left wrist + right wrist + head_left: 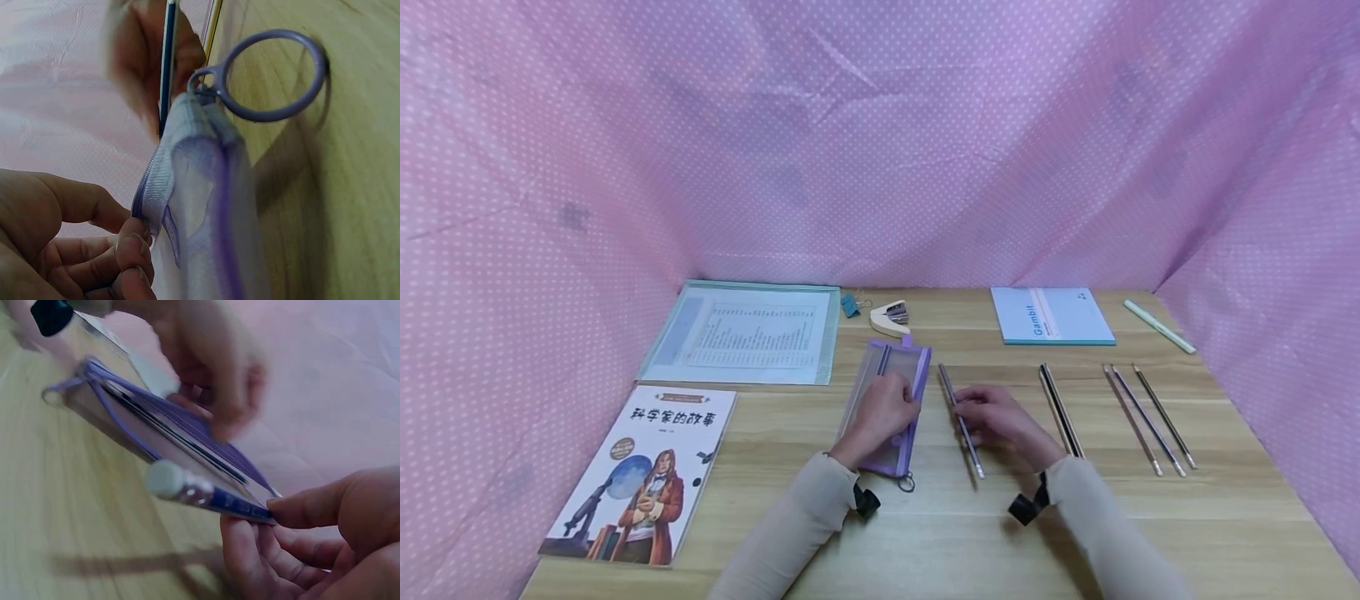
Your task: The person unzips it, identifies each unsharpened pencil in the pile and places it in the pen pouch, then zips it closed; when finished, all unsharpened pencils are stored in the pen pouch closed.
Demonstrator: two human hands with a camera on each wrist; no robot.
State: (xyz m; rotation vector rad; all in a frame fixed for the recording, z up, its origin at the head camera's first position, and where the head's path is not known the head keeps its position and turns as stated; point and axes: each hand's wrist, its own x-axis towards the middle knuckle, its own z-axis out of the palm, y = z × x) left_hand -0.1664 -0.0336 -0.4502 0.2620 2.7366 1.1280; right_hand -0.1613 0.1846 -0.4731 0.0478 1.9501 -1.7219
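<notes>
- Purple mesh pencil pouch lying flat on the wooden desk, near its middle, long side running away from the person; ring pull at the near end.
- Left hand resting on top of the pouch, fingertips pinching its fabric edge beside the zipper in the left wrist view.
- Right hand just right of the pouch, thumb and fingers pinched around a blue pencil; eraser cap pointing toward the pouch mouth in the right wrist view.
- Pouch judged soft, limp and light: likely to sag and slide unless held at the seam beside the zipper, so best gripped there.
- Pencil judged stiff, thin, light and smooth: best taken mid-shaft between thumb and two fingers.
- More pencils lying apart on the right: a pair and three more.
- Further off: illustrated book, clear document folder, blue "Gambit" notebook, staple remover, teal binder clip, pale green pen.
</notes>
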